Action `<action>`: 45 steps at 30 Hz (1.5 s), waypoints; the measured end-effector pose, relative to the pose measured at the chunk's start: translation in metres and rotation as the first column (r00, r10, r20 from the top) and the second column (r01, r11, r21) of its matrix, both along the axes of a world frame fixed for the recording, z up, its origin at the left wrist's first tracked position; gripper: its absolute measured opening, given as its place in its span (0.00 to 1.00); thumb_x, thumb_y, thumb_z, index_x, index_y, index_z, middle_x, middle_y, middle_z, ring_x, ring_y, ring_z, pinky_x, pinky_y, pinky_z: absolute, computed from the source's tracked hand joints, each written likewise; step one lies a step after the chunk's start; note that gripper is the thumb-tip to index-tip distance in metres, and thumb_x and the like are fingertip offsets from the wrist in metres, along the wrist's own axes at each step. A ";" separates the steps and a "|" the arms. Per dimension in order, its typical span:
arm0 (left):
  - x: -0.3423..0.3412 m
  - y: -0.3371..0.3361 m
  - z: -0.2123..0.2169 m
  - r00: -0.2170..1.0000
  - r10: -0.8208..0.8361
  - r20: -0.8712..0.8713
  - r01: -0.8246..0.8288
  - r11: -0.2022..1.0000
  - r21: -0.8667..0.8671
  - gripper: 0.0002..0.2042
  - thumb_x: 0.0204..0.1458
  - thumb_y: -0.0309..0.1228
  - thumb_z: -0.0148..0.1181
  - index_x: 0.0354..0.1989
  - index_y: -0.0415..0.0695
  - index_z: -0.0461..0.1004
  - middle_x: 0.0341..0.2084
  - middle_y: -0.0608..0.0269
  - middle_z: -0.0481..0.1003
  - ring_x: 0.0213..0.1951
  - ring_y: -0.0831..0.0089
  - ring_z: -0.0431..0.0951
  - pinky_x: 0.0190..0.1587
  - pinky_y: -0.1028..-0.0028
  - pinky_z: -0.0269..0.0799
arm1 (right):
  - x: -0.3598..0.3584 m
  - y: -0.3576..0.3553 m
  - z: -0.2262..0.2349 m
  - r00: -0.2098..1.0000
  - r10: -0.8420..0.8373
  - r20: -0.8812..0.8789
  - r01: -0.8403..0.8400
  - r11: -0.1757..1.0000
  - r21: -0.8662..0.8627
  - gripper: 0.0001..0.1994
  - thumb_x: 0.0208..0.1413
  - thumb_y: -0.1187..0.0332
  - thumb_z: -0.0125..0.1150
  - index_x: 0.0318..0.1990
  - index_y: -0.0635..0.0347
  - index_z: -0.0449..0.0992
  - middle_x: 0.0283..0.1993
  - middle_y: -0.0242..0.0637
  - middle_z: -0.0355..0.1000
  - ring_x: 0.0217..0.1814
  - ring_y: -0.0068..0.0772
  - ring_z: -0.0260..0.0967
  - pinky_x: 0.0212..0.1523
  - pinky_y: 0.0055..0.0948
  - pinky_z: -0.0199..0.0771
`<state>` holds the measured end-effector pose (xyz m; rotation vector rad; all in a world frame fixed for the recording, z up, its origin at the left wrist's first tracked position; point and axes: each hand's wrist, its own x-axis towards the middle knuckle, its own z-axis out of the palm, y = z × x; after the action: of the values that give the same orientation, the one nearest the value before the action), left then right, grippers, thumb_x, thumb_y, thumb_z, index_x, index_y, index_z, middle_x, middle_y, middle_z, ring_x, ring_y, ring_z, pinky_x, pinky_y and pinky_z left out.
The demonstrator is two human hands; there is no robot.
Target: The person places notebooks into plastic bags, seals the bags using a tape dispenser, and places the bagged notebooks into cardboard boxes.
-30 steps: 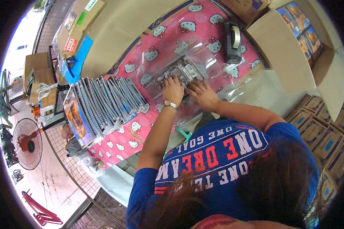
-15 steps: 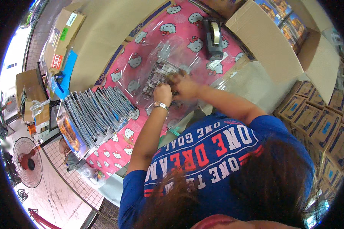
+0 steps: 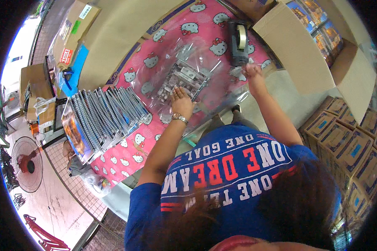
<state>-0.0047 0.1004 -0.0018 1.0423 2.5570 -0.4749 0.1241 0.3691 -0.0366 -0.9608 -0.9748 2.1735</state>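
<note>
A grey, picture-covered notebook [image 3: 189, 75] lies on the table in clear plastic wrap [image 3: 215, 69]. My left hand [image 3: 181, 102] rests on its near edge, fingers outstretched and flat. At the near end of a black tape dispenser [image 3: 238, 54], the fingers of my right hand [image 3: 254, 74] are pinched together. Whether a strip of tape is between them is too small to make out. A pale roll of tape [image 3: 241, 37] sits in the dispenser. Left of the wrapped notebook, a row of spiral-bound notebooks [image 3: 107, 119] overlaps, their coils showing.
Pink cartoon-print cloth [image 3: 130, 152] covers the table. An open carton [image 3: 287, 46] with colourful packs inside stands at the right. Several brown boxes [image 3: 337, 129] are stacked below it. Large cardboard [image 3: 113, 33] borders the far left side, and a fan [image 3: 27, 164] stands beyond the table.
My right hand has left the wrapped notebook and moved right to the tape dispenser. My left hand has flattened out on the notebook's near edge.
</note>
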 end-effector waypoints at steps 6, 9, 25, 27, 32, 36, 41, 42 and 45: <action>-0.004 -0.014 -0.025 0.996 0.058 0.067 -0.071 0.971 0.227 0.42 0.45 0.44 0.61 0.63 0.32 0.49 0.63 0.37 0.49 0.65 0.49 0.50 0.66 0.58 0.46 | -0.021 -0.002 -0.038 0.691 0.471 -0.548 -0.723 0.469 -0.508 0.04 0.56 0.74 0.48 0.31 0.59 0.70 0.24 0.25 0.61 0.22 0.17 0.54 0.21 0.17 0.54; 0.004 -0.027 -0.038 0.990 0.111 0.082 -0.131 0.944 0.302 0.39 0.47 0.42 0.59 0.64 0.35 0.50 0.64 0.42 0.50 0.66 0.52 0.50 0.66 0.59 0.45 | -0.105 -0.059 0.039 0.438 0.896 0.074 -0.897 0.441 -0.034 0.06 0.55 0.68 0.52 0.35 0.58 0.73 0.23 0.28 0.64 0.19 0.20 0.57 0.20 0.20 0.57; 0.011 -0.032 -0.039 0.998 0.044 -0.049 -0.010 0.838 0.545 0.33 0.46 0.41 0.62 0.60 0.41 0.60 0.59 0.48 0.62 0.62 0.55 0.60 0.64 0.61 0.51 | -0.188 -0.109 0.026 0.111 0.200 0.974 -0.648 -0.728 0.223 0.22 0.39 0.51 0.67 0.36 0.58 0.78 0.33 0.46 0.75 0.40 0.47 0.74 0.39 0.41 0.74; 0.008 -0.045 -0.039 0.998 0.011 -0.056 0.028 0.759 0.651 0.31 0.48 0.39 0.61 0.60 0.41 0.60 0.55 0.48 0.66 0.59 0.53 0.64 0.63 0.63 0.54 | -0.172 -0.105 0.051 0.164 0.189 0.968 -0.797 -0.553 0.243 0.18 0.39 0.55 0.65 0.36 0.58 0.79 0.34 0.45 0.76 0.39 0.46 0.74 0.40 0.42 0.74; -0.056 -0.070 -0.021 0.931 0.102 0.350 -0.345 0.560 0.753 0.23 0.52 0.37 0.57 0.53 0.37 0.67 0.45 0.49 0.74 0.54 0.56 0.71 0.58 0.68 0.60 | -0.096 -0.086 0.041 0.124 0.408 0.905 -0.989 -0.020 0.145 0.27 0.43 0.48 0.63 0.45 0.60 0.75 0.39 0.46 0.74 0.42 0.44 0.74 0.43 0.40 0.74; -0.133 -0.083 -0.033 0.703 0.312 0.639 -0.661 0.618 0.426 0.27 0.56 0.48 0.50 0.50 0.34 0.71 0.49 0.50 0.73 0.54 0.62 0.70 0.58 0.68 0.60 | -0.061 -0.167 0.013 0.387 0.899 0.205 -0.773 0.437 -0.459 0.38 0.48 0.41 0.57 0.59 0.60 0.62 0.59 0.51 0.61 0.58 0.46 0.62 0.57 0.49 0.61; -0.143 -0.005 0.094 0.590 0.242 0.770 -0.608 0.761 0.227 0.37 0.56 0.60 0.35 0.52 0.35 0.70 0.53 0.44 0.69 0.58 0.55 0.65 0.61 0.66 0.55 | -0.046 -0.132 0.060 0.653 0.744 0.141 -0.611 0.628 -0.482 0.42 0.49 0.36 0.52 0.63 0.58 0.57 0.61 0.49 0.60 0.63 0.46 0.53 0.60 0.52 0.50; -0.141 -0.012 0.116 0.558 0.173 0.812 -0.612 0.747 0.261 0.38 0.56 0.61 0.34 0.52 0.34 0.70 0.52 0.45 0.69 0.58 0.56 0.66 0.60 0.66 0.56 | -0.043 -0.115 0.084 0.553 0.805 0.213 -0.717 0.591 -0.369 0.43 0.48 0.33 0.48 0.62 0.61 0.59 0.61 0.50 0.60 0.61 0.47 0.57 0.56 0.50 0.55; -0.133 -0.029 0.152 0.241 0.033 0.970 -0.816 0.548 0.184 0.41 0.56 0.63 0.32 0.52 0.32 0.69 0.50 0.46 0.71 0.55 0.59 0.68 0.59 0.66 0.58 | -0.043 -0.065 0.137 0.506 0.814 0.285 -0.795 0.568 -0.211 0.44 0.49 0.32 0.45 0.61 0.63 0.60 0.60 0.53 0.61 0.57 0.49 0.62 0.52 0.47 0.62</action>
<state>-0.1382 0.0713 0.1504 0.3212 1.7041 1.1037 0.0813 0.3037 0.1002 -1.0697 -1.8575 2.8373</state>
